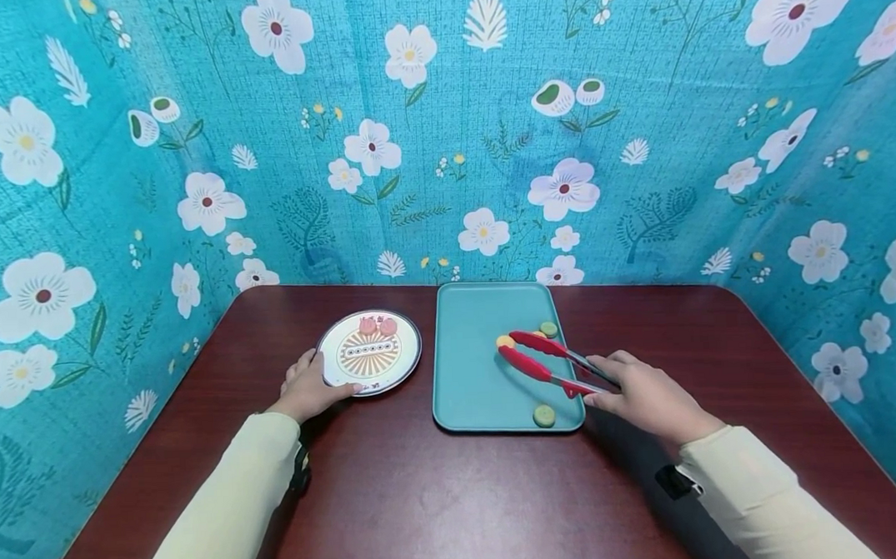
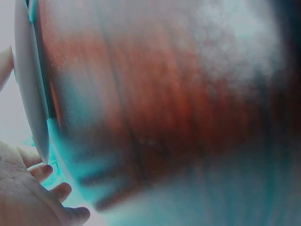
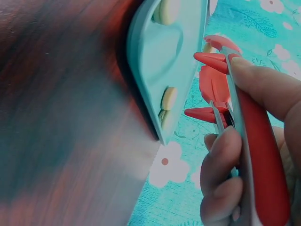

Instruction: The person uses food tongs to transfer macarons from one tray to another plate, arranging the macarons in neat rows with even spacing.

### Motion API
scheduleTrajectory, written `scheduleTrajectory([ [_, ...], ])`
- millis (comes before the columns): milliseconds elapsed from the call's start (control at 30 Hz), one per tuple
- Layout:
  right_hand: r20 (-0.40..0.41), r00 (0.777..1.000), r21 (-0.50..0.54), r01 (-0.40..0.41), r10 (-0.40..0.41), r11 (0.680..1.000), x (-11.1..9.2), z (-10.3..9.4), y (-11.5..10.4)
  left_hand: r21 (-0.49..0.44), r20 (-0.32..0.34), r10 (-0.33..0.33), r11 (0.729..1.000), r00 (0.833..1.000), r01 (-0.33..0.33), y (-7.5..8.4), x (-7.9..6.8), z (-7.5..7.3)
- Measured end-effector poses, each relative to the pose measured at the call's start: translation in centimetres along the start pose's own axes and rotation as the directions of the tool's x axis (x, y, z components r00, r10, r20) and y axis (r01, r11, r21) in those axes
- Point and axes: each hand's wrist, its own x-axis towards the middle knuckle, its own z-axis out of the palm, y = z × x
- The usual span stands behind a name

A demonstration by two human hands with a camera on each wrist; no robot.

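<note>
Head view: the right hand [image 1: 644, 392] grips red-and-metal tongs [image 1: 527, 366] across the right edge of a teal tray [image 1: 476, 399], their arms apart, tips at a round yellow piece [image 1: 505, 341]; whether they pinch it, I cannot tell. The left hand [image 1: 308, 390] holds the left rim of a white, sunburst-patterned plate [image 1: 402, 365].

Left wrist view: thumb and forefinger touch the plate's rim.

Right wrist view: thumb and curled fingers clasp the tongs' red handle.
</note>
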Motion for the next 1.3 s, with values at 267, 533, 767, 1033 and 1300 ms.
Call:
scheduleTrajectory([
  [267,-0.016,1.000,0.002,0.020,-0.020,1.000,0.6,-0.5,-1.0,0.004,-0.002,0.005,1.000,1.000,-0.005,0.1,-0.1,-0.1],
  [533,-0.027,0.999,-0.007,0.037,-0.037,0.999,1.3,-0.8,-1.7,0.005,0.001,0.007,1.000,1.000,-0.007,0.2,-0.2,-0.2],
  [767,-0.025,0.999,0.001,0.040,-0.040,0.999,2.1,-0.9,-2.4,0.008,0.005,-0.002,1.000,1.000,0.002,0.1,-0.1,-0.1],
  [1033,-0.005,0.999,0.023,0.048,-0.047,0.999,2.9,-0.9,-3.1,0.025,-0.011,0.014,1.000,1.000,-0.014,-0.1,0.0,0.1],
  [1300,-0.008,0.998,0.029,0.056,-0.056,0.998,3.6,-0.9,-3.7,0.023,-0.009,0.016,1.000,1.000,-0.016,-0.2,0.2,0.1],
])
